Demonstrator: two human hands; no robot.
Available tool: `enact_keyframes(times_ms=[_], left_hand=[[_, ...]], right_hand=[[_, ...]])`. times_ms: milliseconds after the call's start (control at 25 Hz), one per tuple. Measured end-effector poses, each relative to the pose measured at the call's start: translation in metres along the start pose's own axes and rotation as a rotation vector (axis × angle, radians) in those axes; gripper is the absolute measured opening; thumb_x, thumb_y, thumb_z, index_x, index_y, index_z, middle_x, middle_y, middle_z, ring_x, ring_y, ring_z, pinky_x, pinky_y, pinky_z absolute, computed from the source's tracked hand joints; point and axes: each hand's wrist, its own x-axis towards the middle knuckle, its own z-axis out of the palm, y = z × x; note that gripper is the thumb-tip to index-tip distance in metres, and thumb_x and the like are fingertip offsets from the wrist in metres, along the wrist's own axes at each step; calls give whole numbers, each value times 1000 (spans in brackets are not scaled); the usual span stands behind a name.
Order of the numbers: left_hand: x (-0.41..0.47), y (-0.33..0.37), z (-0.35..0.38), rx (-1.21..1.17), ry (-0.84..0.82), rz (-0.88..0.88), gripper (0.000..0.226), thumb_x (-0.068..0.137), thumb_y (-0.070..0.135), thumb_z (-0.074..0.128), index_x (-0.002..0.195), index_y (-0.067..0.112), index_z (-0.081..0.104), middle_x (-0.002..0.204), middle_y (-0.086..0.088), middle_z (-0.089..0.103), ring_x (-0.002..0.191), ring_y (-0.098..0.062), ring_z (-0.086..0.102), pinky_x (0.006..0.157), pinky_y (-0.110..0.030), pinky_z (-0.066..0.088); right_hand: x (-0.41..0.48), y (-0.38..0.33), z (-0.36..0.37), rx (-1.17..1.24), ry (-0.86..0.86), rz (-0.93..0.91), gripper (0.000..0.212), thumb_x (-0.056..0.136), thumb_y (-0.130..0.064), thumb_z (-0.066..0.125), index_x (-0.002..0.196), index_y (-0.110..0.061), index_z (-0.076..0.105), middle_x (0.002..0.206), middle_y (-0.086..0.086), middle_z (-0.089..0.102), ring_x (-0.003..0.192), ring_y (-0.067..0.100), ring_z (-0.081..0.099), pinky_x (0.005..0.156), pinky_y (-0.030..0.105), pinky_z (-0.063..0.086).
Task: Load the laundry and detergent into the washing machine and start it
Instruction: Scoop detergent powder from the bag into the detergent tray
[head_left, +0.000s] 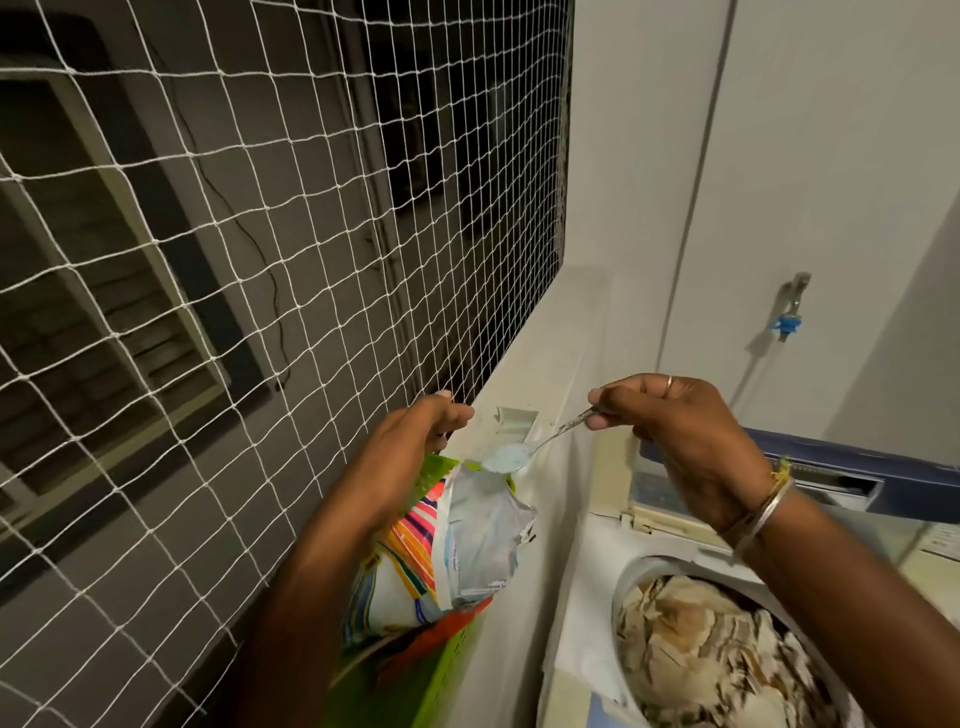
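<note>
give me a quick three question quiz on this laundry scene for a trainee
1. True or false: the spoon is empty.
2. Which hand grips the top edge of the detergent bag? A) left hand B) right hand
3. Fill in: the patterned laundry lies inside the ______.

Key:
1. False, it carries a heap of pale blue powder.
2. A, the left hand; the right hand holds the spoon.
3. Washing machine, in its open drum.
</note>
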Motion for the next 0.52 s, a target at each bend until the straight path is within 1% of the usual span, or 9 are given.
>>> enact_keyframes(times_ms=[120,200,280,360,400,440,520], left_hand=[[12,1,1,37,-8,-26,41,101,44,37,108,25,73,114,10,70,112,-14,60,88,-27,43],[22,1,0,17,-30,-62,40,101,42,39,102,23,74,111,8,72,111,-14,60,96,-31,44],[38,4,-1,58,-80,-87,40,103,38,37,103,21,73,115,6,71,111,-13,60,103,-32,41],[56,6,-2,147,-147,-113,41,104,34,34,111,15,70,119,3,68,106,-9,60,98,-27,42],[66,6,-1,205,-176,-126,39,104,32,34,113,13,68,120,3,67,107,-10,60,96,-27,42],[77,4,0,286,-209,-140,38,104,31,35,114,12,66,122,4,66,110,-10,58,95,-29,42],[98,-3,7,472,-282,-169,37,102,30,39,123,13,65,124,7,60,112,-11,53,88,-27,41]], right_hand=[[22,0,-10,-13,33,-10,21,83,-16,73,90,3,74,78,15,75,64,3,66,70,22,36],[37,4,-13,-22,52,-3,22,83,-17,74,91,3,74,79,15,75,60,1,65,68,22,37],[54,14,-15,-12,67,13,19,83,-16,75,87,2,74,78,15,75,68,8,69,73,24,41],[69,27,-15,-9,84,28,14,81,-15,77,81,-2,75,78,14,76,81,21,71,82,26,48],[77,34,-14,-10,92,34,12,81,-14,77,79,-3,75,78,14,76,83,24,71,85,29,51],[85,42,-12,-14,99,40,11,81,-14,77,78,-4,76,77,13,76,82,24,70,87,33,52],[96,56,-8,-38,115,47,9,81,-14,78,75,-6,76,73,10,76,72,15,66,81,33,53]])
